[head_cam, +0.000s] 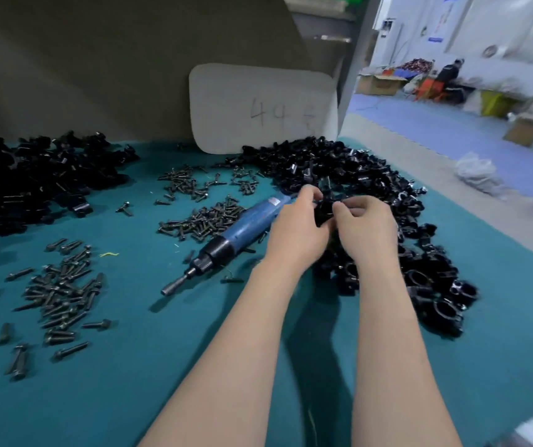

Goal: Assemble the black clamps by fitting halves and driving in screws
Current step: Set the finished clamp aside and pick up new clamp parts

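Observation:
Both hands meet over the right-hand heap of black clamp parts (339, 166). My left hand (297, 227) and my right hand (368, 227) each curl their fingers round a black clamp piece (325, 211) held between them; most of it is hidden by the fingers. A blue electric screwdriver (242, 230) lies on the teal table mat (149, 366) just left of my left hand, bit pointing to the lower left. Dark screws lie in loose piles: one in the middle (204, 217), one farther back (188, 183), one of longer screws at the left (62, 291).
A second heap of black clamp parts (33, 179) covers the far left. A white card marked 44 (258, 108) leans against the brown back panel. Assembled ring-shaped clamps (436, 291) lie near the right table edge. Beyond it are the floor, boxes and a seated person.

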